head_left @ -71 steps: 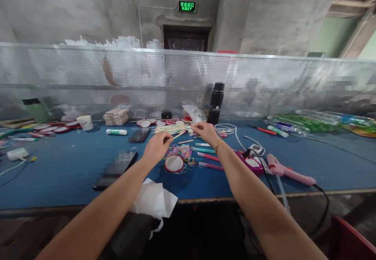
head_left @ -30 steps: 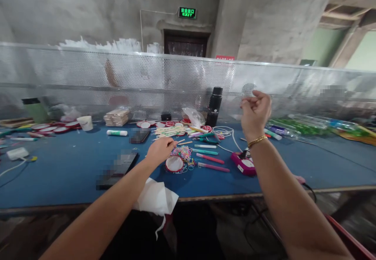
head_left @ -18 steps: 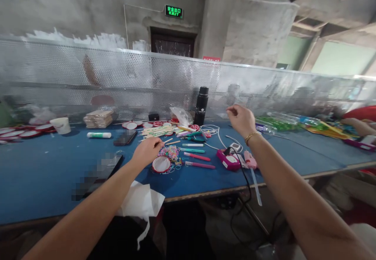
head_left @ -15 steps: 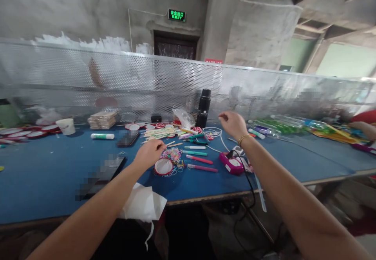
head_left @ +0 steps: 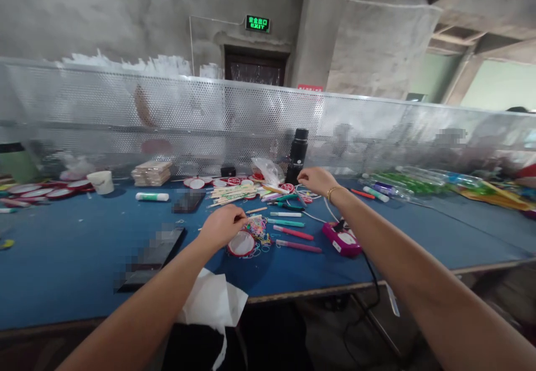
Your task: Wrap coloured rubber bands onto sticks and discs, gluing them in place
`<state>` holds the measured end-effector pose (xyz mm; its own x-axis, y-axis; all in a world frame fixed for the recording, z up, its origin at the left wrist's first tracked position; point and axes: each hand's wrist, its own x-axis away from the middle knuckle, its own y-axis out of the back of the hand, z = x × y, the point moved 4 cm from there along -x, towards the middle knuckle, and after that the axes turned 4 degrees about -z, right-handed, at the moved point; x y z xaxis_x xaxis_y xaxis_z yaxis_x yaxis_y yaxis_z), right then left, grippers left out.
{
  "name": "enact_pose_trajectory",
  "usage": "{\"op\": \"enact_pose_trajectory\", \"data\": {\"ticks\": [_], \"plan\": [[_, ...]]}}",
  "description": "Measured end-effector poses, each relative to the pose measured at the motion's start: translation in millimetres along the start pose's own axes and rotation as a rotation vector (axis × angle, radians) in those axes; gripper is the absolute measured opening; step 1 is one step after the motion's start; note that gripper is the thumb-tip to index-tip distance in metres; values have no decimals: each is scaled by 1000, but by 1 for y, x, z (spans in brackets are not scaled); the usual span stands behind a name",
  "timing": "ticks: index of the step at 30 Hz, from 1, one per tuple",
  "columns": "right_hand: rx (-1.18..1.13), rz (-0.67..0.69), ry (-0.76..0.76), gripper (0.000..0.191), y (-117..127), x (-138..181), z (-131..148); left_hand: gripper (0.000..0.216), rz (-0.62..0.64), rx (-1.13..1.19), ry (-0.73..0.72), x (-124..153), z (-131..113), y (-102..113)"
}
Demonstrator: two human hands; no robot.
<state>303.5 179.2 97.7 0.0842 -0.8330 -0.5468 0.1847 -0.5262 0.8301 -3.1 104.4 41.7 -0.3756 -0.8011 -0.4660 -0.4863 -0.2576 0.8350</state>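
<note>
My left hand (head_left: 224, 227) is closed in a pinch over the middle of the table. A thin, pale wooden stick (head_left: 253, 217) pokes out past its fingertips. Just beneath lie a heap of small coloured rubber bands (head_left: 257, 227) and a red-rimmed white disc (head_left: 241, 243). My right hand (head_left: 320, 182), with a bracelet at the wrist, has its fingertips pressed together in front of the black bottle (head_left: 297, 153); anything between them is too small to see. Several markers (head_left: 293, 233) lie in a column between the hands.
Wooden sticks (head_left: 232, 193) and red-rimmed discs are piled at the back. A magenta box (head_left: 341, 239) with cables sits under my right forearm. To the left are a phone (head_left: 188, 201), a tablet (head_left: 153, 259) and a paper cup (head_left: 101, 182). White paper (head_left: 213, 301) hangs at the front edge.
My right hand has moved left and down, nearer the bottle and the markers. My left hand stays over the rubber bands, still pinching. The view has shifted slightly left.
</note>
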Motion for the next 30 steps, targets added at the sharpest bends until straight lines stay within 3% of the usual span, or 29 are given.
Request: {"op": "enact_pose_trajectory", "data": {"ticks": [6,9,12,17,21,25,30], "plan": [[102,-81,-27,21,57,41,-50,24,4,1,-7,-6,-1,0],[141,-70,-23,20,63,57,-54,25,6,3,2,-7,-1,-1],[182,29,15,24,38,54,-33,26,-7,13,21,-6,1,-1],[188,194,79,15,-40,24,15,25,-66,48,42,-2,4,4],[207,366,33,23,-88,7,19,25,-93,110,89,1,5,9],[168,514,42,28,-108,0,13,30,-138,188,165,3,6,13],[100,604,83,29,-113,-3,12,35,-162,275,210,1,10,12]]}}
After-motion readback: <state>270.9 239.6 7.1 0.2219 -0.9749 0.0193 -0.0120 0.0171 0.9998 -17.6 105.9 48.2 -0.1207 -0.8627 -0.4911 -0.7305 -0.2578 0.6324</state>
